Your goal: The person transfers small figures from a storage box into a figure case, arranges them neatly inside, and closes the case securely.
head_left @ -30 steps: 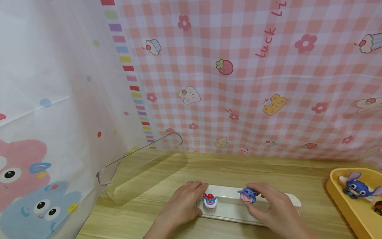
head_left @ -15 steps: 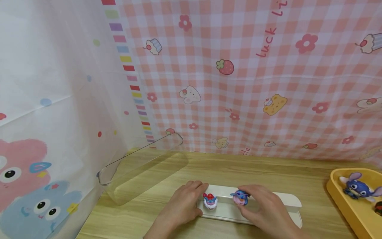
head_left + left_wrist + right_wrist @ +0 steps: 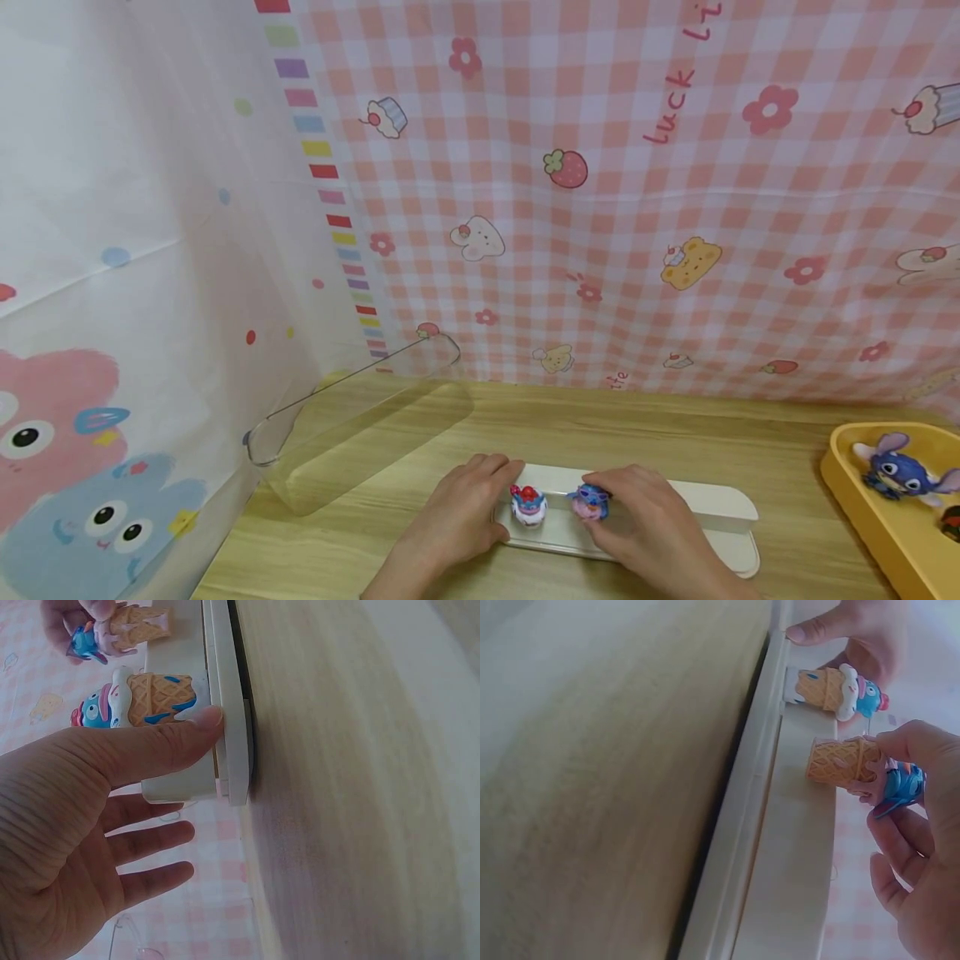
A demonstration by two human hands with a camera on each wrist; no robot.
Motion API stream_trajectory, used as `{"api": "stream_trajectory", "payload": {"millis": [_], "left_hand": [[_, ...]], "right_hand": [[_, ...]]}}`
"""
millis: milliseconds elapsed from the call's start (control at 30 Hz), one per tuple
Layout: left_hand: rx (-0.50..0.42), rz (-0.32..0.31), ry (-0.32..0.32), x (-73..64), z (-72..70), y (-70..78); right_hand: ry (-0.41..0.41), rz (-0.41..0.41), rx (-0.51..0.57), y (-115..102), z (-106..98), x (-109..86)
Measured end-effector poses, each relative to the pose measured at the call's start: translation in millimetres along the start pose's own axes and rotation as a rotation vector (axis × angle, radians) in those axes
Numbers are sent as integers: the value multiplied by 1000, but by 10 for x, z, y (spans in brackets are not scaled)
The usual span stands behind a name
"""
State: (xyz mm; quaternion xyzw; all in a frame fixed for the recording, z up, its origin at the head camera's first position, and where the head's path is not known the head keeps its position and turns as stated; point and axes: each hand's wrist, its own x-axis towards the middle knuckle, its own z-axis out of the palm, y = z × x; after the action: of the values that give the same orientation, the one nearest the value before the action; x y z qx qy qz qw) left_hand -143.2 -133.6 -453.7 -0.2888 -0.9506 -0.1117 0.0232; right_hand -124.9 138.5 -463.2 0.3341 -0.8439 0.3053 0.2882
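A white two-step display stand (image 3: 720, 504) lies on the table in the head view. My left hand (image 3: 457, 517) grips its left end, the thumb along the front edge. Just beside the thumb, an ice-cream-cone figurine (image 3: 161, 699) with a blue character, white cream and red top stands upright on the lower step. My right hand (image 3: 648, 521) pinches a second ice-cream-cone figurine (image 3: 847, 765), with a blue character in sunglasses over pink cream, between thumb and fingers. A gap shows between its cone's bottom and the lower step in the left wrist view.
A clear plastic cover (image 3: 375, 433) lies at the left of the wooden table (image 3: 600, 417). At the right is a yellow tray (image 3: 862, 500) holding a blue big-eared figurine (image 3: 900, 468) and a partly cut-off dark item. A pink checked cloth (image 3: 600, 208) hangs behind.
My right hand has carried the pink-and-blue cone figurine leftward along the stand, closer to the standing one. My left hand has stayed on the stand's left end.
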Motion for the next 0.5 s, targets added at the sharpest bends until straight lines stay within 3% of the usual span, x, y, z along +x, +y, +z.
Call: {"api": "stream_trajectory", "payload": {"millis": [200, 500], "left_hand": [[1, 2, -4, 6, -1, -2], [2, 8, 2, 10, 2, -10]], "right_hand": [[-32, 3, -54, 0, 45, -21], [-57, -8, -36, -41, 100, -19]]}}
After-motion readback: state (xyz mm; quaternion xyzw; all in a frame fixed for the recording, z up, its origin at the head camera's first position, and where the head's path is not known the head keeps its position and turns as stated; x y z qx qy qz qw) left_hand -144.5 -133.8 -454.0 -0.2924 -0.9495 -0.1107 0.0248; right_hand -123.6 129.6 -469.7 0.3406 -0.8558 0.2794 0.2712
